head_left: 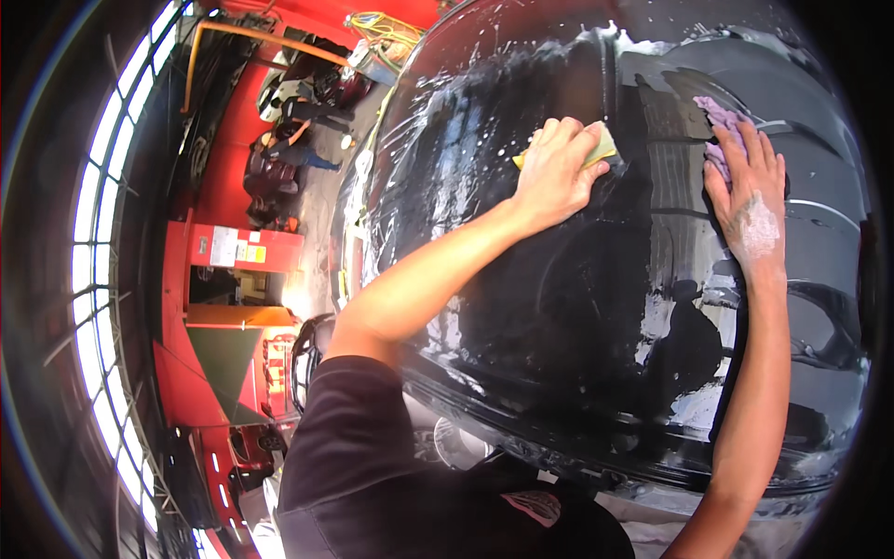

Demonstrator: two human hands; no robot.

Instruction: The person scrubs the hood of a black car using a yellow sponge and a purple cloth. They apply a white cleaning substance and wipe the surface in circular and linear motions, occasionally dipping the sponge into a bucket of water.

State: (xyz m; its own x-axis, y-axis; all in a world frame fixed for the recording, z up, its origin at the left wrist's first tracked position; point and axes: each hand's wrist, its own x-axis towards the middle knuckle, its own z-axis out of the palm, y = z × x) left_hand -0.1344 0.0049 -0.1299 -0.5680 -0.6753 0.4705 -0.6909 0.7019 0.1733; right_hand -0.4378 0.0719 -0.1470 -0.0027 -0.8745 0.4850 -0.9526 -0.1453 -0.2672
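Observation:
A glossy black car panel [559, 307], wet and streaked with whitish suds, curves in front of me. My left hand [559, 172] is closed around a flat yellow and pale green pad [603, 147] and presses it to the panel's upper middle. Farther right, my right hand [751, 191] lies over a crumpled purple cloth [719, 114] on the ribbed part of the panel. Its fingers are stretched over the cloth, which bunches out at their left side. A whitish residue covers the back of this hand and wrist.
A white bucket [460, 445] stands below the panel's near edge. At the far left, people [300, 144] are beside other vehicles. A red wall [177, 307], an orange pipe [265, 35] and coiled yellow hoses [384, 30] lie beyond the panel.

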